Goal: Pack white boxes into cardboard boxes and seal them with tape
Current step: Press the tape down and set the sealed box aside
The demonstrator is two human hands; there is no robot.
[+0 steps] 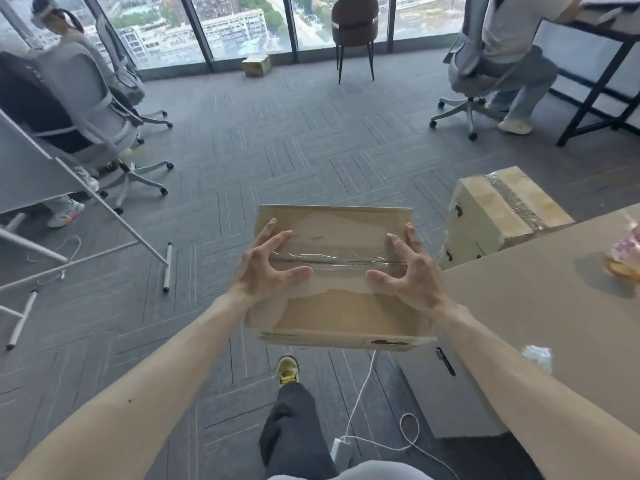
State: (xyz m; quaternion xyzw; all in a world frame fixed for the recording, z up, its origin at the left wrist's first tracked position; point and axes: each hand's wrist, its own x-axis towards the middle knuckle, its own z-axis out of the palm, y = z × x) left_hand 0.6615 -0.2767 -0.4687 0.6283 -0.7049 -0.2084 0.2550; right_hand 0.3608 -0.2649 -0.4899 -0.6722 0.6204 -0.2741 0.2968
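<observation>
Holding the cardboard box [339,313] up off the carpet [277,150], you had a hand at each end of it. Your left hand [273,268] sat at the left end and your right hand [407,268] at the right end. Both had fingers spread and bent like claws, with tips and thumbs bearing down on the box's top face, so each hand gripped the box.

Between your two hands a strip of clear tape [332,262] ran along the closed centre seam, wrinkled in places and reaching from one hand to the other. The flaps were shut, and I could not tell what was inside.

Below your grip, a yellow shoe [288,370] and a dark trouser leg [291,427] showed over the carpet, with a white cable [360,393] trailing beside them. Just right of your right hand was the corner of a tan worktop [519,323]. Beyond that hand, on the floor, a second cardboard box [498,209] stood sealed with tape, apart from the one you held. Far ahead of your grip, by the window, a small carton [256,64] lay on the floor near a brown chair [353,26].
</observation>
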